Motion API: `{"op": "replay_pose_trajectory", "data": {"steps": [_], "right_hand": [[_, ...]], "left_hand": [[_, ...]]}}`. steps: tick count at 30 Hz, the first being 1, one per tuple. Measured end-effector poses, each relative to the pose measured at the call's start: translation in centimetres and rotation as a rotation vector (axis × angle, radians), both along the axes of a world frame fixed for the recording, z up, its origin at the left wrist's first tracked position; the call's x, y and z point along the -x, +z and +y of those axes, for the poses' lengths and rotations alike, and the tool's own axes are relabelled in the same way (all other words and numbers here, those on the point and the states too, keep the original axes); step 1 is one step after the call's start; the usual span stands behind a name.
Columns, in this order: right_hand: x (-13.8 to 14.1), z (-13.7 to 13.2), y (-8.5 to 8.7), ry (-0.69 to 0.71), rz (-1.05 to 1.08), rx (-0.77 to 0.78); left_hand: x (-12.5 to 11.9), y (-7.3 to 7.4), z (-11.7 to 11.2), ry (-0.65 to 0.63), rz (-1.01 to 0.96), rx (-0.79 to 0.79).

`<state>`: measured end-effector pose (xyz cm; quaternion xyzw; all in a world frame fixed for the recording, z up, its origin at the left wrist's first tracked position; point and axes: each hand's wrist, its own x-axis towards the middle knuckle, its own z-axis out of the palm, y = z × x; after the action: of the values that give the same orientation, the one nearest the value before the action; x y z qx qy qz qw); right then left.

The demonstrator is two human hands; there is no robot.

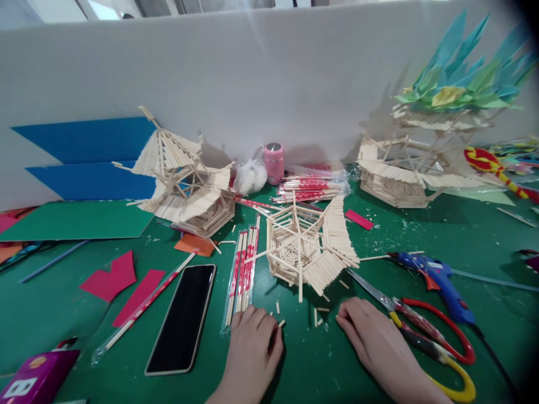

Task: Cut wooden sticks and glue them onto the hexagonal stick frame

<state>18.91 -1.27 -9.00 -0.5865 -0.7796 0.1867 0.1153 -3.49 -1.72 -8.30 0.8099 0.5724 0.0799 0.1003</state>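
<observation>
On the green table, my left hand (255, 348) rests loosely curled, fingertips down by the lower end of clear-wrapped chopsticks (243, 269). Nothing shows in its fingers; whether it touches the wrapper I cannot tell. My right hand (374, 336) lies with fingers bent and together, nothing visible in them, beside scissors (398, 306) with red and yellow handles. Beyond both hands stands a six-sided stick structure (297, 241), with slatted roof panels on its right and front right. Short cut stick pieces (318, 315) lie between my hands and it.
A blue hot glue gun (438, 280) with its cord lies right. Left are a phone (181, 320), red paper pieces (112, 278) and a purple box (42, 376). Behind stand a roofed stick model (189, 191), a pink jar (273, 163), packed chopsticks (311, 185) and a paper-leaf-topped model (393, 179).
</observation>
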Motion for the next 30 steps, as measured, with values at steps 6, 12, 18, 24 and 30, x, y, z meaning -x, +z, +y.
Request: {"op": "replay_pose_trajectory", "data": {"steps": [6,12,18,24,30], "right_hand": [[0.1,0.0,2.4,-0.059,0.416,0.195],[1.3,0.3,4.7,0.13,0.59,0.179],[1.7,0.4,5.3,0.13,0.68,0.184],[2.0,0.2,4.9,-0.009,0.837,0.168],[2.0,-0.4,3.6,-0.056,0.859,0.076]], "left_hand": [[-0.7,0.3,0.2,0.015,-0.088,-0.012],[-3.3,3.9,-0.1,0.099,-0.856,0.451],[-5.0,3.4,0.0,0.246,-1.486,0.948],[-5.7,2.5,0.0,0.25,-1.768,1.047],[-6.0,2.8,0.2,0.346,-1.824,1.022]]}}
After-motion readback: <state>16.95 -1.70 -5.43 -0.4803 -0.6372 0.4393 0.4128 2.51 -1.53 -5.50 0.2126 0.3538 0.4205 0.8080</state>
